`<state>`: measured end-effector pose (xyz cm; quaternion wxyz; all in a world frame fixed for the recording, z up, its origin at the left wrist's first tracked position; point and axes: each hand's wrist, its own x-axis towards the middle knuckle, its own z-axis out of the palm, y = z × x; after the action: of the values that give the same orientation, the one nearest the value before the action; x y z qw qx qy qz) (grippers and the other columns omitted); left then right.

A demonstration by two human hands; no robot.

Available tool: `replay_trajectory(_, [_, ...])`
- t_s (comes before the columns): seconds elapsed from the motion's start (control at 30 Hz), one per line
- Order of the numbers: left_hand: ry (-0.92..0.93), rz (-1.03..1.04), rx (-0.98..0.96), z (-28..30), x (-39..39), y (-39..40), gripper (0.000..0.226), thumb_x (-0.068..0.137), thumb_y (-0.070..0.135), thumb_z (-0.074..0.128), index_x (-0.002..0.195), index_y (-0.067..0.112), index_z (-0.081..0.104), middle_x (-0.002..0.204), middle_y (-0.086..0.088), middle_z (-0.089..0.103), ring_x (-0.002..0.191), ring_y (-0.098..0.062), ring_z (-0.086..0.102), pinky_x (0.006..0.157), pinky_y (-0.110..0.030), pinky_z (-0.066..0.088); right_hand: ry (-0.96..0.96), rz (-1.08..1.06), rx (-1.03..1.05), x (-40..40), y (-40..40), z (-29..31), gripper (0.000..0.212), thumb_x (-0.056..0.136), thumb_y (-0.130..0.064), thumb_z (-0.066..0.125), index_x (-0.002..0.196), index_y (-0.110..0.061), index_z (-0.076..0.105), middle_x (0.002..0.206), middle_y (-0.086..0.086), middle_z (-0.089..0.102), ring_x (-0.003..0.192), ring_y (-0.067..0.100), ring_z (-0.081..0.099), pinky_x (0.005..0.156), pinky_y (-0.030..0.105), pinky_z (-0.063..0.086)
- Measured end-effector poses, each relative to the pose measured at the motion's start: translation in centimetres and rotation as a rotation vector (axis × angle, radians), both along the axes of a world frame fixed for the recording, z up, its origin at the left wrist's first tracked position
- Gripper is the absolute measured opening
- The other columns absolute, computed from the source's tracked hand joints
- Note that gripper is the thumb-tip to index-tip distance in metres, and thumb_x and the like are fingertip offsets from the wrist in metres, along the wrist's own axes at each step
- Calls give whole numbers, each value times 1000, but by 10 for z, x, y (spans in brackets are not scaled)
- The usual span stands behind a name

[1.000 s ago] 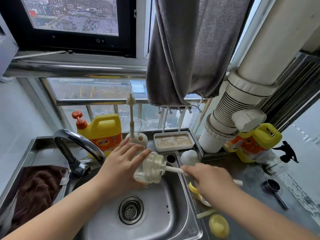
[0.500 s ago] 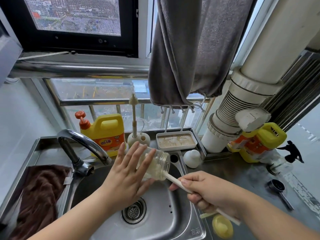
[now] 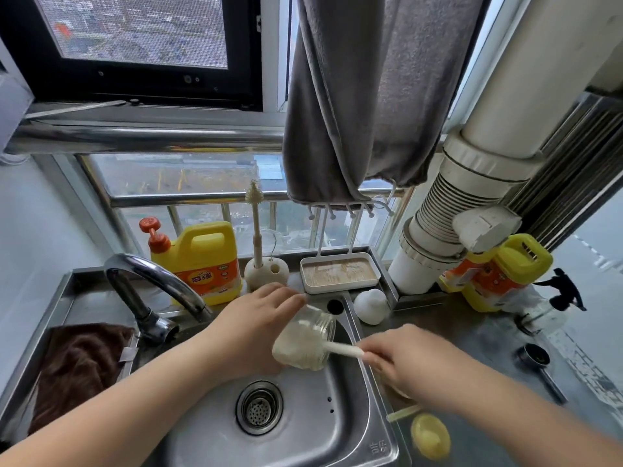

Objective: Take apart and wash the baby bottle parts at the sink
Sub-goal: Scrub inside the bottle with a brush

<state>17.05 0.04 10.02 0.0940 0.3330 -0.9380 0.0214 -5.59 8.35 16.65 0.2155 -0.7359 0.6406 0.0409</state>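
Scrubbing step: my left hand (image 3: 249, 328) grips bottle (image 3: 305, 342) over sink (image 3: 340, 429); right hand (image 3: 401, 358) pinches brush (image 3: 340, 348), head inside. Next: rinse under tap (image 3: 158, 281).

At frame centre the left hand (image 3: 249, 335) holds a clear glass bottle (image 3: 305, 342) tilted over the steel sink (image 3: 303, 429), mouth toward the right. The right hand (image 3: 411, 362) pinches a white brush handle (image 3: 342, 349) whose head sits inside the bottle. A yellow cap (image 3: 431, 436) lies on the table (image 3: 472, 332) at lower right.
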Motion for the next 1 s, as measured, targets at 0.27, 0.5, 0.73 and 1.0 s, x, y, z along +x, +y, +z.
replay_trajectory(0.27, [80,65,-41,-1,-2,6,104,25,58,80,117,17,55,99,2,68,87,-20,66,59,-24,56,382,208,-396,10,5,-17,58,55,-10,78,108,-29,68,66,2,56,46,26,57,38,25,25])
replay_trajectory(0.5, [68,-19,-272,-7,0,13,99,43,58,84,124,15,48,110,-9,67,101,-28,64,88,-42,52,-509,-148,404,3,0,-19,24,100,-32,43,109,-30,66,52,-12,45,49,7,38,48,21,31])
replay_trajectory(0.73, [8,-37,-214,-13,6,11,102,37,62,82,122,16,48,107,-6,66,97,-25,63,86,-38,53,49,4,-52,-1,4,-18,21,96,-33,48,113,-40,57,81,-6,61,77,16,59,62,29,41])
replay_trajectory(1.0, [113,56,-197,-3,10,11,88,54,66,70,123,15,51,108,-8,67,98,-29,63,74,-37,57,229,56,-357,1,15,-21,35,81,-28,69,113,-38,60,76,-1,60,61,19,59,50,28,34])
